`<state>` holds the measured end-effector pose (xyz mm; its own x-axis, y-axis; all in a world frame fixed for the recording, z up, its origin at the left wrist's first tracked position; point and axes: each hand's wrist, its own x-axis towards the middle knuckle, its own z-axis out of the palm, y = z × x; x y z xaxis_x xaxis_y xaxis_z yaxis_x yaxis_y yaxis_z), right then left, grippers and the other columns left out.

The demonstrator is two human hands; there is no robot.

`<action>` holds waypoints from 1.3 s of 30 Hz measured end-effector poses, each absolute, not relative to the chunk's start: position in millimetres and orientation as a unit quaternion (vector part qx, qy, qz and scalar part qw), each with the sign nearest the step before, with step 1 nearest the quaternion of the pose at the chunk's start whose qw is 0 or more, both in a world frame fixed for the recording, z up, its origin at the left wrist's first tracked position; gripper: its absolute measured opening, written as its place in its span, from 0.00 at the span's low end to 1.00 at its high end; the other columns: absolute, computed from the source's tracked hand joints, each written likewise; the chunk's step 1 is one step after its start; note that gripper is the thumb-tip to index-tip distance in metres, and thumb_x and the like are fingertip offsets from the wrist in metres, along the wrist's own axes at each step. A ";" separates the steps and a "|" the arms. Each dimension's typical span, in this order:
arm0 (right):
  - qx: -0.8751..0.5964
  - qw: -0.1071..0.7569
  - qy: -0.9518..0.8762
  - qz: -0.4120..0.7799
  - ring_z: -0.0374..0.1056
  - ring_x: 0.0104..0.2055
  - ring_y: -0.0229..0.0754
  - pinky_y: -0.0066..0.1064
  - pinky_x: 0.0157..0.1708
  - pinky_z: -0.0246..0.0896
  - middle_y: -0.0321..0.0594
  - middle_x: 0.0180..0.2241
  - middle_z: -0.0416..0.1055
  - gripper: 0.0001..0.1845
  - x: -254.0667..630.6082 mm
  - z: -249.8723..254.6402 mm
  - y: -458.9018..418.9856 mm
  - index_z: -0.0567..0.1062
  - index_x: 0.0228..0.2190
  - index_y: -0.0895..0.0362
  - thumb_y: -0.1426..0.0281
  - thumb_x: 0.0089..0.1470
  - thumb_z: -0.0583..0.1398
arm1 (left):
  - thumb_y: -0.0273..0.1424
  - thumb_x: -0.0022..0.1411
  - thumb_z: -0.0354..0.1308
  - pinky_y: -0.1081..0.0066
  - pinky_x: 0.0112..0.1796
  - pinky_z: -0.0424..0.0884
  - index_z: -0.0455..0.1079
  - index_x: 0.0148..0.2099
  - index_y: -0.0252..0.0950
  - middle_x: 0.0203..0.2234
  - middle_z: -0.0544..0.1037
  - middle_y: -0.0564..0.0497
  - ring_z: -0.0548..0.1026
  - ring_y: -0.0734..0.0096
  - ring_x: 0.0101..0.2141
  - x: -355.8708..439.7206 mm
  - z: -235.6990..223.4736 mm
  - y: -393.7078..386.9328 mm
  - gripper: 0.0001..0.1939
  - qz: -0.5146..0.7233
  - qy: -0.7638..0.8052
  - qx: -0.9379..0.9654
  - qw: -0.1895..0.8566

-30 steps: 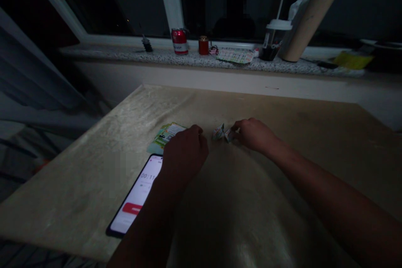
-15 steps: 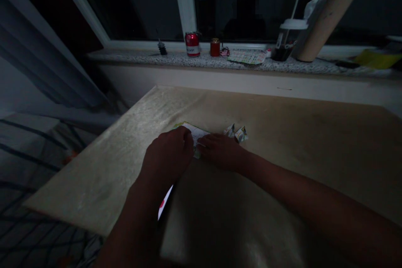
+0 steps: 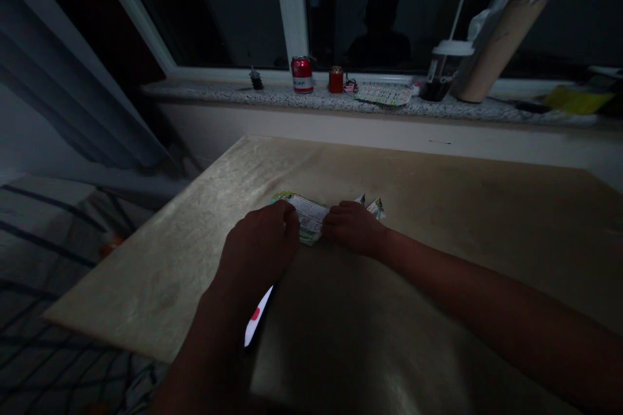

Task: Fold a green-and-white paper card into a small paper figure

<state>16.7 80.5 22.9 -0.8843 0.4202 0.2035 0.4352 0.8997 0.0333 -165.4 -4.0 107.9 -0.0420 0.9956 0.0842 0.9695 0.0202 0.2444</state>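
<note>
A printed packet (image 3: 310,215), white with green edges, lies flat on the table between my hands. My left hand (image 3: 265,233) is closed at its left side, thumb and fingers curled over the edge. On the opposite side, my right hand (image 3: 351,227) has its fingers bent round the right edge. Just behind the right hand, partly covered by it, are two small pointed, folded-looking pieces (image 3: 376,209) with a similar print. Beneath my left forearm shows a bright white strip (image 3: 257,318) with a red spot; the forearm hides the rest of it.
The beige table (image 3: 462,220) meets the wall below a granite windowsill (image 3: 209,92). On the sill stand a red can (image 3: 302,75), a red jar (image 3: 335,80), a lidded cup with straw (image 3: 445,71) and a leaning cardboard tube (image 3: 509,39). A dark rack (image 3: 53,298) is at left.
My right hand has slid a little to the right and its fingers have curled in from lying flat, so more of the packet shows. My left hand stays at its edge.
</note>
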 end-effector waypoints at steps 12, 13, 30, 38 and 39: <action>-0.466 0.389 -0.788 0.099 0.76 0.27 0.39 0.28 0.26 0.68 0.42 0.29 0.82 0.19 98.7 68.1 28.7 0.81 0.34 0.58 0.59 0.66 0.57 | 0.44 0.63 0.59 0.54 0.53 0.72 0.73 0.53 0.33 0.51 0.78 0.41 0.77 0.53 0.50 -149.1 103.3 6.6 0.23 0.333 0.623 0.697 0.122; -0.480 0.408 -0.769 0.108 0.76 0.25 0.40 0.28 0.24 0.68 0.42 0.27 0.82 0.20 111.3 68.0 22.9 0.81 0.33 0.58 0.57 0.66 0.57 | 0.44 0.61 0.62 0.54 0.52 0.73 0.72 0.55 0.33 0.52 0.78 0.40 0.78 0.53 0.50 -143.5 101.2 10.3 0.25 0.344 0.616 0.691 0.156; -0.470 0.586 -0.574 0.326 0.77 0.36 0.45 0.36 0.34 0.74 0.43 0.37 0.81 0.10 201.3 21.4 -44.2 0.81 0.40 0.50 0.69 0.62 0.59 | 0.32 0.59 0.61 0.65 0.30 0.78 0.77 0.43 0.34 0.35 0.84 0.46 0.83 0.61 0.31 -35.8 19.4 20.6 0.11 0.204 0.463 0.600 0.620; -0.361 0.379 -0.842 0.130 0.71 0.54 0.54 0.52 0.52 0.70 0.47 0.51 0.75 0.20 188.9 15.6 -48.4 0.74 0.50 0.51 0.75 0.56 0.63 | 0.38 0.60 0.60 0.73 0.24 0.70 0.75 0.35 0.32 0.28 0.81 0.47 0.77 0.66 0.26 -26.6 11.9 8.9 0.12 0.155 0.473 0.658 0.565; -0.365 0.360 -0.849 0.127 0.71 0.55 0.55 0.52 0.52 0.70 0.47 0.51 0.75 0.19 188.4 14.6 -47.8 0.74 0.50 0.51 0.75 0.57 0.63 | 0.38 0.60 0.60 0.73 0.25 0.70 0.75 0.35 0.32 0.28 0.81 0.47 0.78 0.65 0.27 -27.6 11.4 7.5 0.12 0.152 0.474 0.665 0.556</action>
<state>188.4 -47.8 14.6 -0.4742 0.7120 0.5178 0.5287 0.7006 -0.4792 -27.6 7.5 11.4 0.5039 0.8001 -0.3254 0.4623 0.0684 0.8841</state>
